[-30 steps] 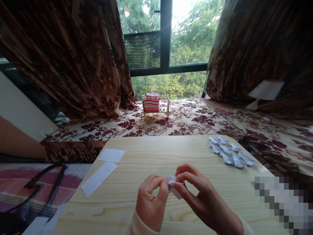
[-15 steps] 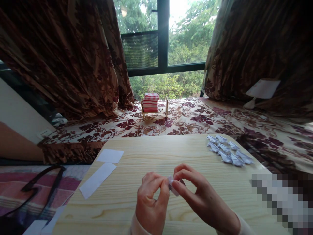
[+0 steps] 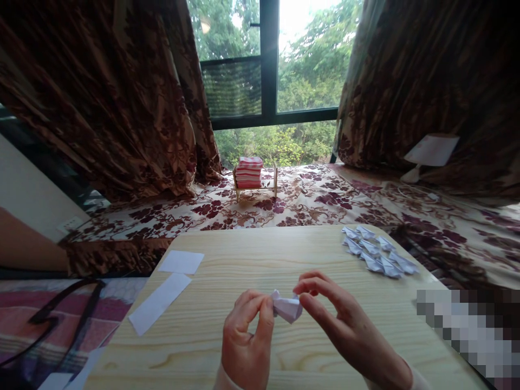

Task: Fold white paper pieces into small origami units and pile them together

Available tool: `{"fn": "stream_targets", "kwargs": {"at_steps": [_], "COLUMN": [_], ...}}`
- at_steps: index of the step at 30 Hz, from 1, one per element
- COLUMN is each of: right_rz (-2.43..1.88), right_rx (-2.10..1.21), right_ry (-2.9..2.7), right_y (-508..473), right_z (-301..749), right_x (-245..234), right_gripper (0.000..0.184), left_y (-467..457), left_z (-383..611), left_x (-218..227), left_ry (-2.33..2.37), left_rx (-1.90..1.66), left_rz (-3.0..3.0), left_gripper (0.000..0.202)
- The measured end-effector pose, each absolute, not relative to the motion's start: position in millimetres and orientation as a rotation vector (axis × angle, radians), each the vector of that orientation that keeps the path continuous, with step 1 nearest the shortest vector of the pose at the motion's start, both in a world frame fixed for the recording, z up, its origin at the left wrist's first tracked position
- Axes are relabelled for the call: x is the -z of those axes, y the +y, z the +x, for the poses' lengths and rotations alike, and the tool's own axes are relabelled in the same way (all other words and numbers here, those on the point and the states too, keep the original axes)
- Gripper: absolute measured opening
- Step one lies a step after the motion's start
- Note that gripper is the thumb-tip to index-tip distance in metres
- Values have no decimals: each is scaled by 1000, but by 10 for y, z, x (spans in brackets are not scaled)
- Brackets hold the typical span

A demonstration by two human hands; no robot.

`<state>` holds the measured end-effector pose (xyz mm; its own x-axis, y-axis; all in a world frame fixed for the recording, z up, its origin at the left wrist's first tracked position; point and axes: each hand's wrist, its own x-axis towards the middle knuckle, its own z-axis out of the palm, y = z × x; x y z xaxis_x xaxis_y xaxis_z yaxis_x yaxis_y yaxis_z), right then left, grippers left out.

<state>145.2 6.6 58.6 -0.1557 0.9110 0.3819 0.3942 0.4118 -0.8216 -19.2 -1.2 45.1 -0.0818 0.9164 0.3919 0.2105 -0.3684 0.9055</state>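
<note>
A small folded white paper piece (image 3: 288, 309) is held above the wooden table, its creased body showing between my hands. My left hand (image 3: 247, 336) pinches its left end between thumb and forefinger. At the upper right corner, the thumb and forefinger of my right hand (image 3: 337, 319) close on the paper, while the other fingers curl above. Similar folded paper pieces (image 3: 377, 249) lie in a cluster at the table's far right. Two flat white paper strips (image 3: 160, 303) rest along the left side of the table.
The light wooden table (image 3: 244, 254) has rounded far corners. Beyond it, a flowered cover bears a small rack with folded striped cloths (image 3: 249, 172) and a white lamp (image 3: 433, 150). More paper (image 3: 57, 381) and a dark strap (image 3: 77, 319) lie at lower left.
My right hand has shifted slightly right, away from my left hand, uncovering more of the folded paper. The view has tilted a little.
</note>
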Motion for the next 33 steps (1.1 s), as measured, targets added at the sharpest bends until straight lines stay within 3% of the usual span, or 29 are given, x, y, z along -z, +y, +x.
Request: {"fn": "stream_targets", "kwargs": {"at_steps": [5, 11, 21, 27, 33], "right_rz": [-1128, -1034, -896, -1016, -1050], "right_rx": [-458, -596, -894, -533, -469], "right_ry": [-1703, -1830, -1944, -1745, -1858], "right_y": [9, 58, 172, 207, 122], "right_z": [1383, 1362, 1439, 1461, 1384], "right_x": [-556, -583, -671, -566, -458], "right_gripper": [13, 8, 18, 19, 27], "left_y": [-24, -43, 129, 113, 85], "left_z": [-184, -165, -364, -321, -271], "left_x": [-454, -489, -607, -353, -246], "left_ry": [1239, 1224, 1139, 1181, 1229], "left_rx": [-1514, -1502, -799, -1044, -1134], "left_rz": [1618, 1587, 1586, 1287, 1226], "left_gripper": [19, 19, 19, 33, 37]}}
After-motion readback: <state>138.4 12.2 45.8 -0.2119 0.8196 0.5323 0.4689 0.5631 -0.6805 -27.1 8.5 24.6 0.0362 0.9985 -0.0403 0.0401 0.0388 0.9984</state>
